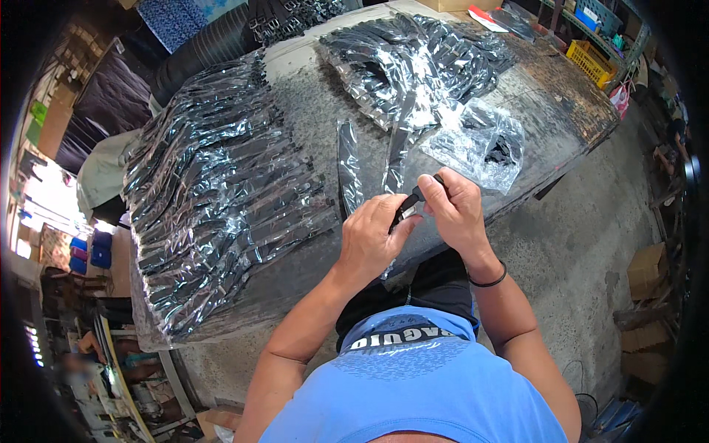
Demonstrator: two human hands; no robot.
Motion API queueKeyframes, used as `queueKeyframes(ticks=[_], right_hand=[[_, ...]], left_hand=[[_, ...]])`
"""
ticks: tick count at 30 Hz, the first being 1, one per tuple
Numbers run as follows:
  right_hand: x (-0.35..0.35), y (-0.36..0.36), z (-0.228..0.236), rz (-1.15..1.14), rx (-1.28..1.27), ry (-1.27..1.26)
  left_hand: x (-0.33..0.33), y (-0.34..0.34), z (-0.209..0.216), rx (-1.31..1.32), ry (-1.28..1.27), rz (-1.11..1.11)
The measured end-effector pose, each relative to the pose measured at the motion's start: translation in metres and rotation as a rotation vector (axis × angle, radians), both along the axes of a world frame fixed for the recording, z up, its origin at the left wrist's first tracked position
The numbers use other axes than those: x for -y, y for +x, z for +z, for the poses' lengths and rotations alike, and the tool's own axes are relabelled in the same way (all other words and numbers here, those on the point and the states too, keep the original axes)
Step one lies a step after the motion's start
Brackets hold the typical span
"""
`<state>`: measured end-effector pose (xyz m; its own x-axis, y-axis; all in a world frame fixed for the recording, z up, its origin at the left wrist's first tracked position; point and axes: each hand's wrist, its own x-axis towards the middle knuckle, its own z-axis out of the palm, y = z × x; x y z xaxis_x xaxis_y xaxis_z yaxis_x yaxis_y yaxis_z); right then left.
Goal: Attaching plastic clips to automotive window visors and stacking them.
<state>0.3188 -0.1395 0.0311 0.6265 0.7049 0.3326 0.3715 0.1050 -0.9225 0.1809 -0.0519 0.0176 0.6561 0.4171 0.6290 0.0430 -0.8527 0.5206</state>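
A black belt (408, 207) with a bit of shiny metal on it is held at the table's near edge. My left hand (371, 227) pinches one part of it between thumb and fingers. Close by on the right, my right hand (458, 210) is closed round another part, thumb on top. Just beyond the hands lie a single belt in a clear sleeve (348, 166) and another sleeved belt (399, 148) reaching toward the far pile. Clear crumpled plastic bags (480, 144) lie beyond my right hand.
Rows of sleeved black belts (214, 184) cover the table's left side. A heaped pile of sleeved belts (413, 66) lies at the far middle. Loose buckled belts (288, 18) sit beyond the table. A yellow crate (591, 63) stands far right, cardboard boxes (648, 272) at right.
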Motion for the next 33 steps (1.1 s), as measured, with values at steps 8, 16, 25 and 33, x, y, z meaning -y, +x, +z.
queueKeyframes(ticks=[8,16,25,33], right_hand=[[0.011,-0.009,-0.002,0.174,-0.181,-0.031],[0.023,0.011,0.032,0.318,0.124,-0.307],[0.027,-0.024,-0.001,0.128,0.075,-0.111],[0.023,0.008,0.038,0.326,0.285,-0.237]], left_hand=[[-0.01,-0.005,0.008,0.008,0.012,-0.019],[-0.007,-0.008,0.004,0.007,0.081,-0.124],[-0.018,-0.006,0.005,0.039,0.04,-0.136],[-0.015,-0.005,0.006,0.073,0.17,-0.131]])
